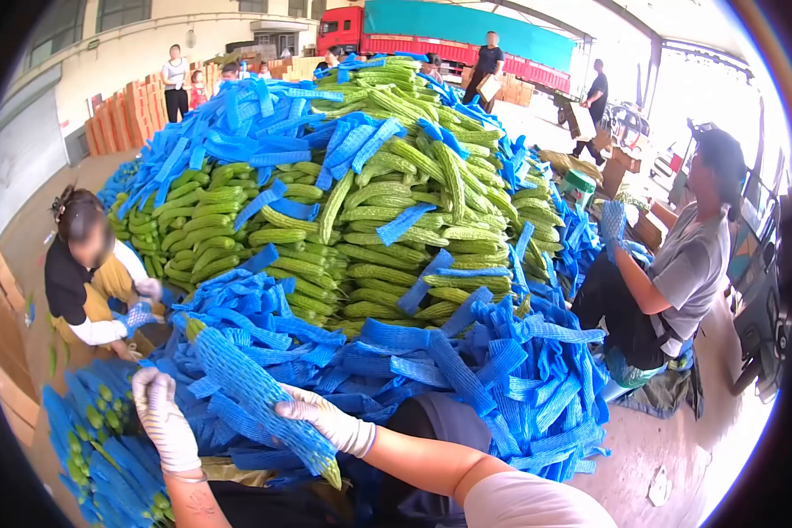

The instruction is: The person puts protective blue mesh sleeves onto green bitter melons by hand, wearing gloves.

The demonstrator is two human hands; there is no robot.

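Note:
My right hand (327, 421), in a whitish glove, is closed round the side of a long green gourd in a blue foam net (255, 396). The gourd slants from upper left to lower right, its green ends showing. My left hand (163, 419), also gloved, is raised left of it with fingertips pressed together; whatever they may hold is too small to make out. Loose blue nets (466, 361) are heaped just beyond my hands. Behind them rises a big pile of bare green gourds (387, 220). Netted gourds (106, 440) lie at the lower left.
A person (88, 273) works at the left and another (678, 255) sits at the right holding a blue net. Several people stand behind the pile, near cardboard boxes (132, 114) and a red truck (343, 31). A green bucket (577, 187) stands right of the pile.

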